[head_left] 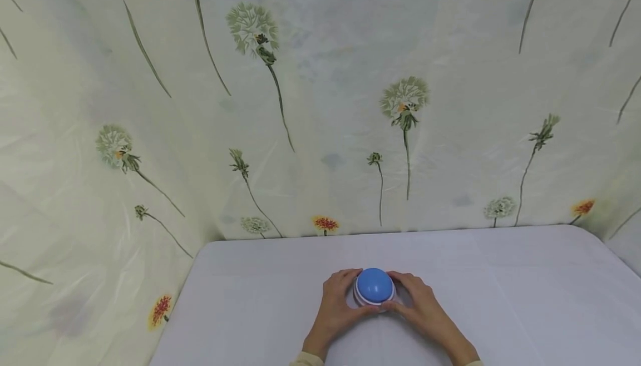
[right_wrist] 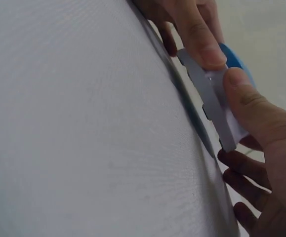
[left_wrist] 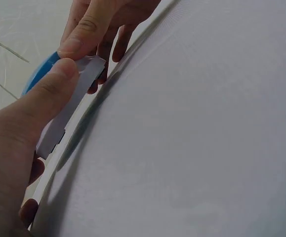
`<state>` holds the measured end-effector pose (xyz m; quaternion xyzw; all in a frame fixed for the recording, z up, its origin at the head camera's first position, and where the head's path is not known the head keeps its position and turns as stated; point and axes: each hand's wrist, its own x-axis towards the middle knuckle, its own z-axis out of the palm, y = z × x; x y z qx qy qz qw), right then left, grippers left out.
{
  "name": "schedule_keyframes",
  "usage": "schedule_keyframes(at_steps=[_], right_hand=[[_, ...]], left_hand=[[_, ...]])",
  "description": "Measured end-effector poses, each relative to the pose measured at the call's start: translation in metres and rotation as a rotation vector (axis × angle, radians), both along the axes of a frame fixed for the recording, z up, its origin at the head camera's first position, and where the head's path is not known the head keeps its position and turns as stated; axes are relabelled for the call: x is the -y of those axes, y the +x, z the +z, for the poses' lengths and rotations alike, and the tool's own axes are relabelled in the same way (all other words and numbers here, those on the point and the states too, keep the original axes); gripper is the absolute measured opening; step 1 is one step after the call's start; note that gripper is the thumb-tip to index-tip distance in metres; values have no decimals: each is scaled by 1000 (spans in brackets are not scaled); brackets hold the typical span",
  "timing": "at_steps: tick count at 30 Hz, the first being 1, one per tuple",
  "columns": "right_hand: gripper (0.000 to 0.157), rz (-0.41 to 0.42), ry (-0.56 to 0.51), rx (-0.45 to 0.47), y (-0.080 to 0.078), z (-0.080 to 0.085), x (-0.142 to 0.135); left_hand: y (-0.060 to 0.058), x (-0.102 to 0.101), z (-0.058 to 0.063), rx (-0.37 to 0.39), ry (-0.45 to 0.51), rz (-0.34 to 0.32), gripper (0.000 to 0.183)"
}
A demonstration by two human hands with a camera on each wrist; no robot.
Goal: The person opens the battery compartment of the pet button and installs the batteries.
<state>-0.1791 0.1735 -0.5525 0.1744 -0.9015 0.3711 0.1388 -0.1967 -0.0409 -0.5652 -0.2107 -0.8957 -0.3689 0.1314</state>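
A round push button (head_left: pixel 374 285) with a glossy blue dome and a white base is held between both hands. My left hand (head_left: pixel 334 306) grips its left side, and my right hand (head_left: pixel 424 306) grips the right side. Both thumbs meet at the near edge, as the left wrist view also shows, with the white base (left_wrist: pixel 73 106) below them. In the right wrist view small dark feet show under the base (right_wrist: pixel 207 96), which is raised a little above the cloth with a shadow beneath. The far side of the button is partly hidden by fingers.
A white cloth covers the table (head_left: pixel 260 282), which has rounded far corners. Behind it and to the left hangs a pale curtain (head_left: pixel 320 104) printed with dandelions and orange flowers, reaching down to the table's far edge.
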Motion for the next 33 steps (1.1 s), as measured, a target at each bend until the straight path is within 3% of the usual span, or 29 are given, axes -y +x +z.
schedule_keyframes(at_steps=[10,19,27,33], right_hand=[[64,-59,58,33,-2,-1,2],[63,-57,56,58,-3,-3,5],[71,-37,39,67,-1,-2,1],[65,4,-38,40,1,-1,-9]], left_hand=[[0,-1,2,-20,-105,7,80],[1,2,4,-9,-147,20,83],[0,1,2,18,-147,-3,87],[-3,7,9,114,-65,-37,80]])
